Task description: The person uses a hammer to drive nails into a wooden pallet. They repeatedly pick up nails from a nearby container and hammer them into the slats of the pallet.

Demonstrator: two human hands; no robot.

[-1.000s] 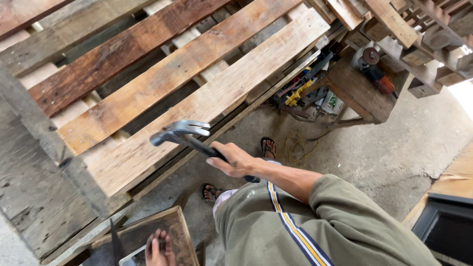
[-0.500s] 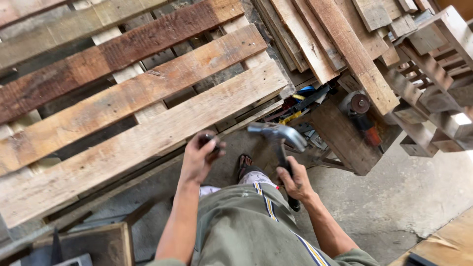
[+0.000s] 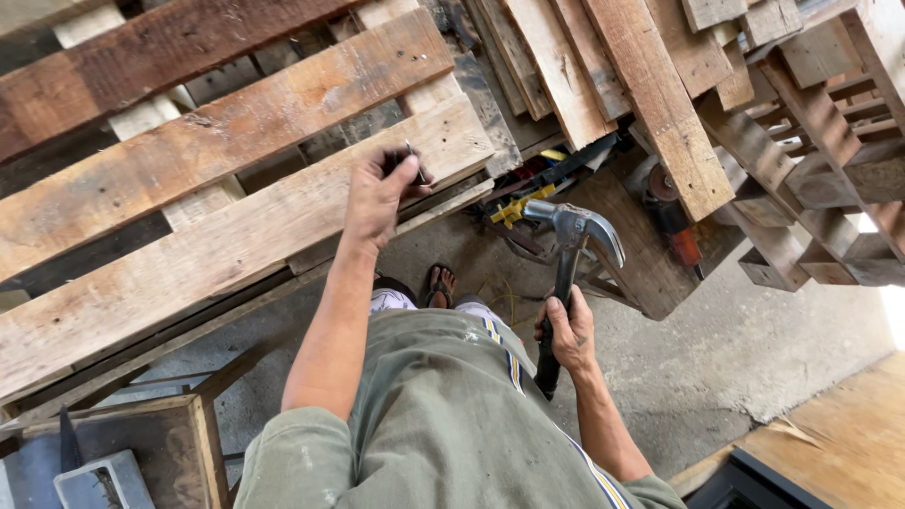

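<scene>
A wooden pallet is leaning across the upper left, its planks running long from lower left to upper right. On the pallet's lowest plank, near its right end, the left hand is pinching a nail in closed fingers, pressing it to the wood. Right of and below that plank end, well apart, the right hand is gripping a claw hammer by its upright handle.

Sharp daylight, glare at right.
</scene>
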